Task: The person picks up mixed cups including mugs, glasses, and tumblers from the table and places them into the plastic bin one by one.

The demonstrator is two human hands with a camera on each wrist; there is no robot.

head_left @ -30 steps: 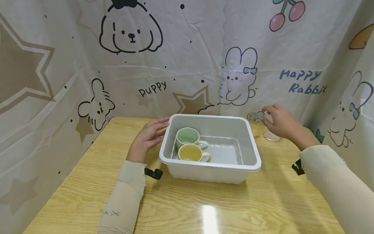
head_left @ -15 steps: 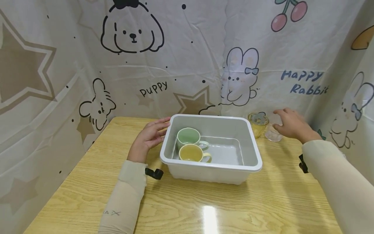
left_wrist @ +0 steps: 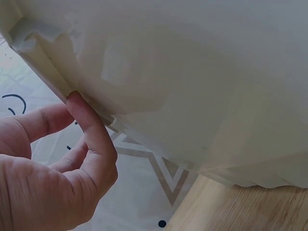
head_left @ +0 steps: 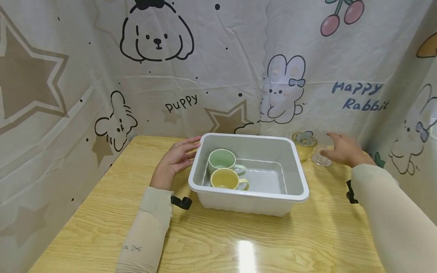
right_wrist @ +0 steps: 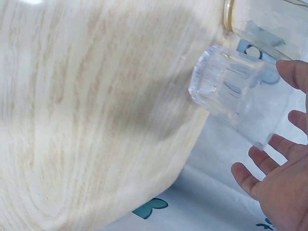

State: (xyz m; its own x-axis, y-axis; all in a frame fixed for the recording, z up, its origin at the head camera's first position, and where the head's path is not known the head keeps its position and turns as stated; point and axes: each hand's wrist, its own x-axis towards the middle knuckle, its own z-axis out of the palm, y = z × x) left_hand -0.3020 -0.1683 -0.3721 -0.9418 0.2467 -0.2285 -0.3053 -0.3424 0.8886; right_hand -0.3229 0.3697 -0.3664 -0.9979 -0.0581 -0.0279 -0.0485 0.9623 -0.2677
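A light grey plastic tub (head_left: 240,204) stands on the table, with a green mug (head_left: 222,159) and a yellow mug (head_left: 224,178) side by side in its left part. My left hand (head_left: 175,159) rests against the tub's left side, fingertips at the rim; the left wrist view shows the fingers (left_wrist: 98,139) touching the edge without wrapping it. At the back right, my right hand (head_left: 346,151) is spread beside a clear drinking glass (right_wrist: 236,86), thumb and fingers apart around its upper end. A yellow-tinted glass (head_left: 303,149) stands just left of the clear one.
The wooden table (head_left: 191,242) reaches back to a printed curtain (head_left: 218,68), which hangs right behind both glasses. On the right, another stretch of curtain (head_left: 413,132) closes in near my right forearm. Black camera mounts sit at both wrists.
My right hand has moved right, away from the yellow-tinted glass, and lowered beside the clear glass. My left hand stays at the tub; the mugs have not moved.
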